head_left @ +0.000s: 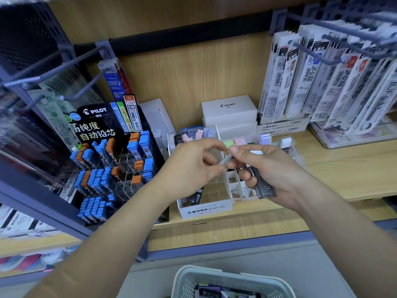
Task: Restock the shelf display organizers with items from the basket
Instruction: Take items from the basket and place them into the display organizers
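A wooden shelf carried the white MONO organizer. Just above it, a pale lead case was pinched in the left hand, with the right hand beside it curled round dark cases. Restocking looked mid-step; next, that case needed a free compartment. The basket sat well below the organizer.

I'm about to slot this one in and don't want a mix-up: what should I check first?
1. Grip on the pale slim lead case, pinched between left hand and right hand: ok.
2. Hold on the dark lead cases in the right palm: ok.
3. Free compartments in the white cardboard MONO organizer: ok, several bare.
4. Compartment matching the pale case: cannot tell.
5. More stock in the pale plastic mesh basket: ok.
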